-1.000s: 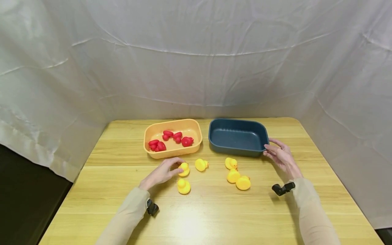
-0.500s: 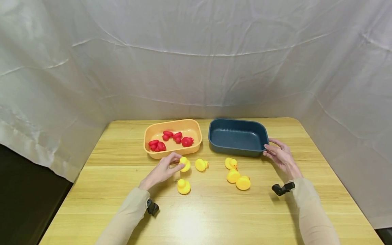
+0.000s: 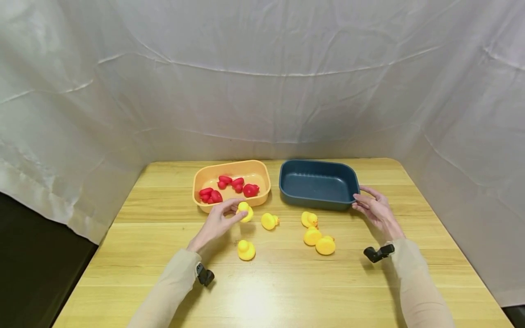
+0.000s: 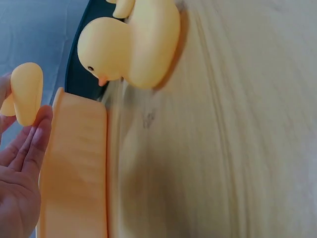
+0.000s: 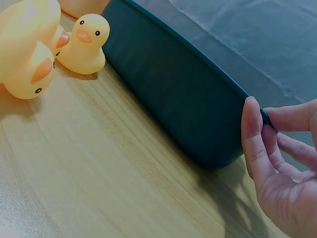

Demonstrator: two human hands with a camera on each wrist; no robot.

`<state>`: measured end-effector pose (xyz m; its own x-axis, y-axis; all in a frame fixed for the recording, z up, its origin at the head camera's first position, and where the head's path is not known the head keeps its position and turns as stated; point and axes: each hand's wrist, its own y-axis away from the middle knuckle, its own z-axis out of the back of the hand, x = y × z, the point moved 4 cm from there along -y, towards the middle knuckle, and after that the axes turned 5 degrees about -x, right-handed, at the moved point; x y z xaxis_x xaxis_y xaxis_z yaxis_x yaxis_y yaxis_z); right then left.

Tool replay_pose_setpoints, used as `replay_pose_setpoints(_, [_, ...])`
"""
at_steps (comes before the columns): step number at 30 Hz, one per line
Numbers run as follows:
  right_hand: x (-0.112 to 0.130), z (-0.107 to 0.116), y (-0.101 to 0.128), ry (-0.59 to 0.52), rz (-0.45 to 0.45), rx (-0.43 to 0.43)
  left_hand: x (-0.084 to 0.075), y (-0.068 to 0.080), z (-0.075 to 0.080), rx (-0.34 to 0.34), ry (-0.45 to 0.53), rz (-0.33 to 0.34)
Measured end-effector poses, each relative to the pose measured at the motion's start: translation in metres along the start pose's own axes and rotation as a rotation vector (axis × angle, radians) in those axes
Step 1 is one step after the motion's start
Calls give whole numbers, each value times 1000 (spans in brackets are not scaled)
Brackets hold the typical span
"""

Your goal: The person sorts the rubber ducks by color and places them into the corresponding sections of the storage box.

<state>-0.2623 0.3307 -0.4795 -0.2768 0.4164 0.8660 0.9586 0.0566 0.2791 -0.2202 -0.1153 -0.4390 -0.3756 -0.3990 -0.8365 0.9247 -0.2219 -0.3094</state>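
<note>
The left hand (image 3: 216, 222) pinches a yellow duck (image 3: 245, 212) in its fingertips, lifted just in front of the orange bin (image 3: 199, 174); the right hand (image 3: 375, 208) grips the right rim of the blue bin (image 3: 317, 205); four more ducks (image 3: 314, 235) sit on the table (image 3: 287, 287); red ducks (image 3: 229, 186) lie in the orange bin.

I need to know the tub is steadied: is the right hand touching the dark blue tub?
Touching. The right wrist view shows the right hand with its thumb on the dark blue tub rim.
</note>
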Motion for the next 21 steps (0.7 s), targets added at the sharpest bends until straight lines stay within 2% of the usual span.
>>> replay_pose_setpoints(6, [0, 0, -1, -6, 2, 2, -25, -4, 2, 8, 12, -8])
replay_pose_setpoints(16, [-1, 0, -1, 29, 9, -31, -41, -20, -9, 30, 39, -83])
replay_pose_setpoints(21, [-1, -1, 0, 22, 8, -22, -51, -30, -13, 19, 31, -109])
